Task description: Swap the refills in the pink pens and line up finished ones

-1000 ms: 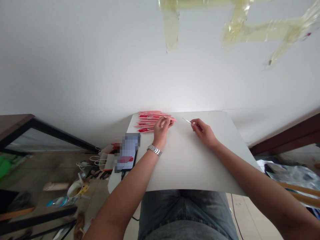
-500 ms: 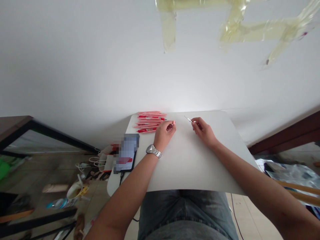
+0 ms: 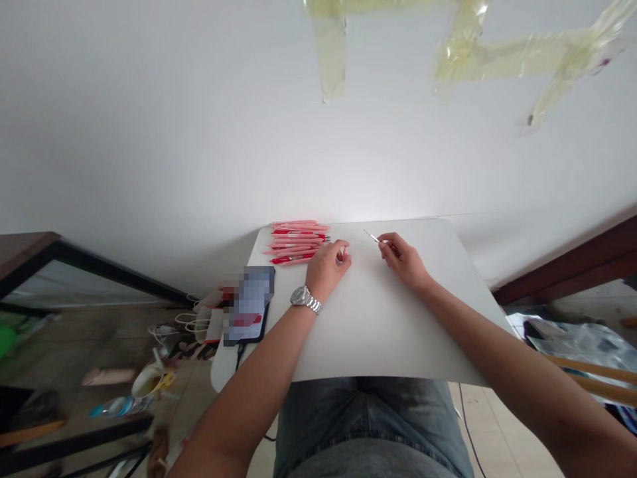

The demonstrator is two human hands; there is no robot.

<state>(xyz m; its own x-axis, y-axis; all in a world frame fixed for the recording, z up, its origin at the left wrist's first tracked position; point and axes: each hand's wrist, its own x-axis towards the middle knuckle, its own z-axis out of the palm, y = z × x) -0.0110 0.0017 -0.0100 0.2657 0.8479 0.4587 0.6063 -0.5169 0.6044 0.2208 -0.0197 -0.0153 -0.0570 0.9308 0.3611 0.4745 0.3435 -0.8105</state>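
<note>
My left hand, with a metal watch on its wrist, hovers at the right end of the pens. Its thumb and forefinger pinch a small pink piece, too small to make out fully. To the right, my right hand has its fingers closed on a thin pen refill, pale, with its tip pointing up and left. Several pink and red pens lie side by side at the back left of the white table; my left hand covers some of their ends.
A phone with a cable lies at the table's left edge. Below on the floor are a cup, a plastic bottle and bags. A dark-framed table stands left; plastic-wrapped things are at right. A wall rises behind.
The pink piece in my left hand has turned and sits lower between the fingertips. My right hand has barely moved, still with the refill in it. The camera view has shifted slightly.
</note>
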